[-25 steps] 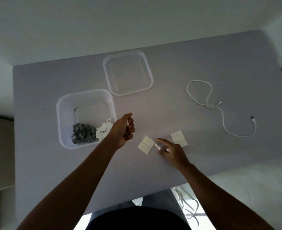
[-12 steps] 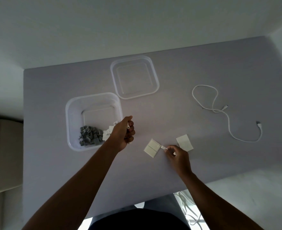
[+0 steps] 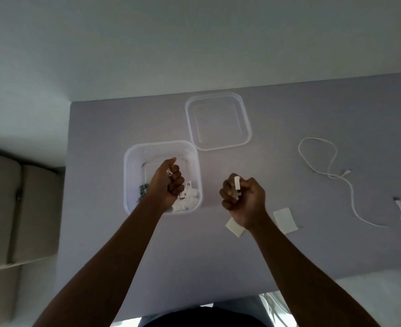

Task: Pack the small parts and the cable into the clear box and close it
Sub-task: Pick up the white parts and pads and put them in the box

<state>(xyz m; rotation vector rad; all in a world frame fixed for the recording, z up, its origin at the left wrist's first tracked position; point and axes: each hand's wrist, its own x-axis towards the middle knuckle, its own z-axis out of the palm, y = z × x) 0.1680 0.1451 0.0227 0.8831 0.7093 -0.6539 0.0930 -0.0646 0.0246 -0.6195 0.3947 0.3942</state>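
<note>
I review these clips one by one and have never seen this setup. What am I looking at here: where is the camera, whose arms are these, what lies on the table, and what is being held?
There is no machine here. A person wears a wide-angle camera on the head, looking down at their own arms and a grey table.

The left hand is over the clear box, gripping a small white part. The box already holds grey parts and white parts. The right hand is raised above the table, holding a white clip.

On the table lie the box's lid, a loose white cable and two flat white pads, one partly hidden under the right hand.
</note>
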